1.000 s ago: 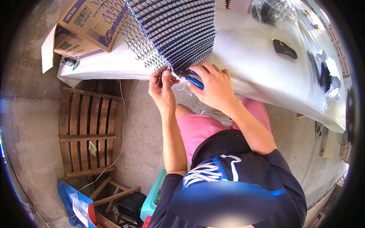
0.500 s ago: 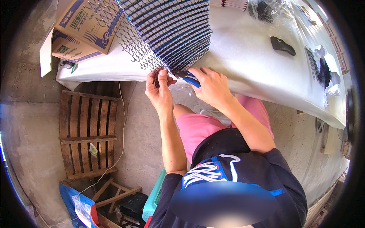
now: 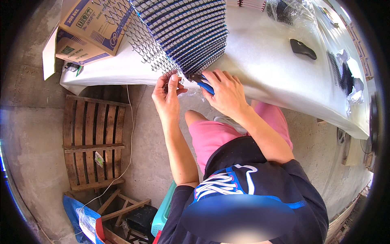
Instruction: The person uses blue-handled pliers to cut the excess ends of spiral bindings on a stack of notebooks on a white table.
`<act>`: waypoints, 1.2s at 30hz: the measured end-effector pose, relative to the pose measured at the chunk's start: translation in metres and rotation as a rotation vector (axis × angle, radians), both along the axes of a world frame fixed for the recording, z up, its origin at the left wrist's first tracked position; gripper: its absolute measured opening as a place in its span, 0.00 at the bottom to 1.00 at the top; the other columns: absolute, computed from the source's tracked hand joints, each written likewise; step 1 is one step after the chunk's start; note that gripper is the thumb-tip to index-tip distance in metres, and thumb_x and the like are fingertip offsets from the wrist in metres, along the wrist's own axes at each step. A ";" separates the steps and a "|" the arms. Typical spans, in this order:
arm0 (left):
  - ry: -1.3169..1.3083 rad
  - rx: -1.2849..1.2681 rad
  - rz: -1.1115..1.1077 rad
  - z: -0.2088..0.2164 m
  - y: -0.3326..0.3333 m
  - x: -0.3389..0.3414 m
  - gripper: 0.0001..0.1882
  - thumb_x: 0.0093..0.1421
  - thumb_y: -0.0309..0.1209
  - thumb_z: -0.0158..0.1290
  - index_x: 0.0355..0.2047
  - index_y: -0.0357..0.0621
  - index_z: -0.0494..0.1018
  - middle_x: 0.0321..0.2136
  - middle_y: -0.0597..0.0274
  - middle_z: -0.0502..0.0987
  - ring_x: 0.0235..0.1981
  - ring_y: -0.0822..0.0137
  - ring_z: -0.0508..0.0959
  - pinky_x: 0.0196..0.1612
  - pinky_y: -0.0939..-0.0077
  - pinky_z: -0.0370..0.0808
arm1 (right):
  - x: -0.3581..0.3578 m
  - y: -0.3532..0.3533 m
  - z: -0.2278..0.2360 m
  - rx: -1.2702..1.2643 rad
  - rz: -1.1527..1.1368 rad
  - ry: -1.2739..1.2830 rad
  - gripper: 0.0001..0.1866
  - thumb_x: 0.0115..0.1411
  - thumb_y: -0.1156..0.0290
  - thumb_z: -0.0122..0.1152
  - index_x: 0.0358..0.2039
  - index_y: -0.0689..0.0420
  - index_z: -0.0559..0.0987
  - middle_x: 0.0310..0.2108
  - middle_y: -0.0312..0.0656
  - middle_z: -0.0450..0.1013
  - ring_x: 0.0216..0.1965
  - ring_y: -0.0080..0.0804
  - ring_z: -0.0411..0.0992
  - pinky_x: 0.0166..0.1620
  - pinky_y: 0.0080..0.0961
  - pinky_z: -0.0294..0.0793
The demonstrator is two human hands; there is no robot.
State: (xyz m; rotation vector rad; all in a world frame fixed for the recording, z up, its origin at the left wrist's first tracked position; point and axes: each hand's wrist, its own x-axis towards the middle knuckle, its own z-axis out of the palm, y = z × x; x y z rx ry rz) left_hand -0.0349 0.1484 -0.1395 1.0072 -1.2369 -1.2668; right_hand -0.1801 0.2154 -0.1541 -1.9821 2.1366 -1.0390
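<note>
A large stack of spiral-bound pads (image 3: 191, 36), blue-edged with dark wire coils, stands at the table's front edge. Loose ends of the wire coils (image 3: 140, 44) fan out to its left. Just by the stack's near corner, my left hand (image 3: 166, 97) pinches a small reddish-brown wire coil (image 3: 167, 80) between thumb and fingers. My right hand (image 3: 227, 91) grips pliers (image 3: 206, 86) with blue handles. Their dark jaws reach the near corner of the stack, close to my left fingertips. Whether the jaws are closed on a wire is too small to tell.
The table wears a white cover (image 3: 260, 53). On it sit a cardboard box (image 3: 87, 34) at left, a black curved object (image 3: 302, 49), clear plastic wrap (image 3: 300, 12) and black coils (image 3: 346, 77) at right. A wooden pallet (image 3: 95, 142) and white cord (image 3: 131, 122) are lower left.
My left hand has shifted slightly left. My right hand and the pliers stay almost in place at the stack's corner.
</note>
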 end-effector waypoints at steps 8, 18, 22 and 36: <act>-0.033 -0.017 0.002 -0.002 -0.001 0.001 0.15 0.63 0.36 0.54 0.40 0.34 0.74 0.29 0.64 0.77 0.26 0.78 0.72 0.29 0.82 0.76 | 0.014 0.007 0.014 0.613 0.258 -1.690 0.16 0.62 0.58 0.55 0.38 0.59 0.76 0.24 0.37 0.71 0.24 0.24 0.71 0.26 0.24 0.70; 0.000 0.021 -0.046 -0.003 0.000 0.003 0.14 0.64 0.32 0.53 0.43 0.32 0.74 0.30 0.61 0.77 0.28 0.76 0.73 0.31 0.80 0.78 | 0.007 0.009 0.009 -0.099 -0.095 0.067 0.26 0.49 0.63 0.65 0.50 0.51 0.71 0.40 0.40 0.67 0.44 0.38 0.67 0.48 0.45 0.61; -0.016 0.016 -0.040 -0.001 0.001 0.004 0.14 0.64 0.32 0.52 0.43 0.33 0.73 0.30 0.61 0.77 0.28 0.76 0.73 0.32 0.80 0.78 | 0.007 0.001 0.012 -0.106 -0.086 0.130 0.26 0.47 0.63 0.66 0.49 0.50 0.72 0.40 0.39 0.67 0.44 0.37 0.67 0.47 0.46 0.61; -0.007 -0.065 0.014 -0.004 0.001 -0.006 0.12 0.64 0.31 0.52 0.40 0.32 0.73 0.29 0.62 0.75 0.27 0.76 0.74 0.30 0.79 0.78 | 0.000 -0.008 0.015 0.037 0.041 -0.012 0.21 0.50 0.66 0.64 0.46 0.53 0.74 0.34 0.43 0.73 0.33 0.46 0.75 0.34 0.39 0.76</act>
